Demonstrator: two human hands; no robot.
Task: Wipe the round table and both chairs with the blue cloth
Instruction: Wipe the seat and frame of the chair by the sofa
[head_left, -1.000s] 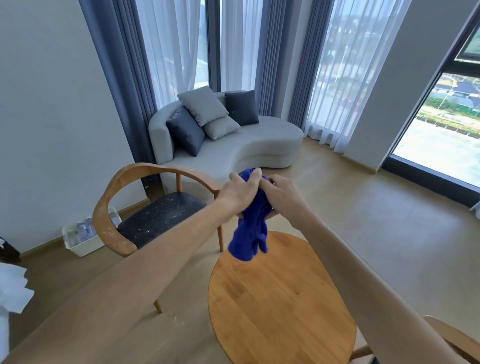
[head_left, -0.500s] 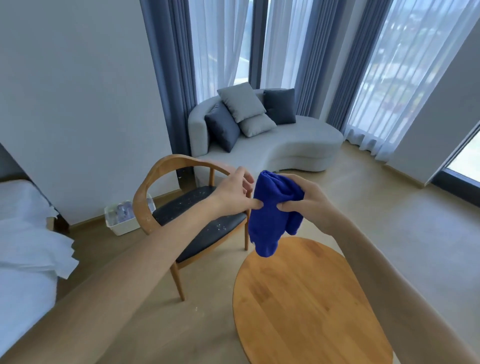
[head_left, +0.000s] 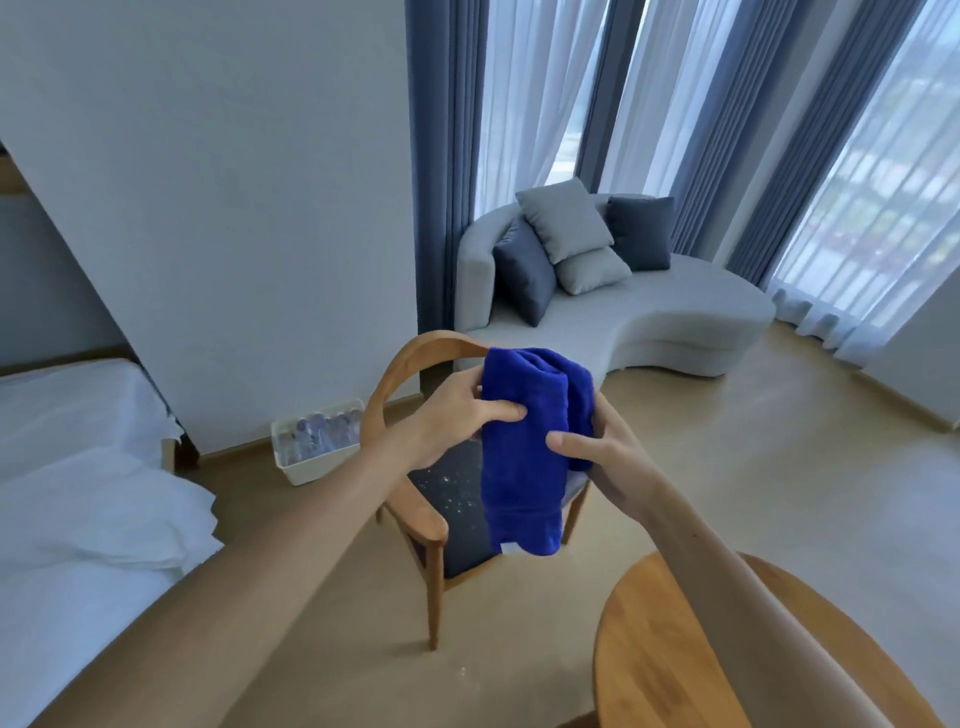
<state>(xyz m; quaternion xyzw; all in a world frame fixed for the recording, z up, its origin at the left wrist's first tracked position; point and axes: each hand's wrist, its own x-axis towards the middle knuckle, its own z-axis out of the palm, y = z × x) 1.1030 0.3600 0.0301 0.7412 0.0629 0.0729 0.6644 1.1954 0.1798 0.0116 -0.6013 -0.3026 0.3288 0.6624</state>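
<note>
Fluffy terry blue cloth (head_left: 524, 457) — smooth varnished-wood round table (head_left: 670, 654), chair (head_left: 415, 499).

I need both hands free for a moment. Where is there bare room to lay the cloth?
The round table top by the right forearm shows bare wood. The chair seat, speckled with crumbs, is open under the blue cloth. Crowded: the sofa's cushioned end.

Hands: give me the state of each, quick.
Left hand: pinching the blue cloth.
Right hand: gripping the same cloth.
</note>
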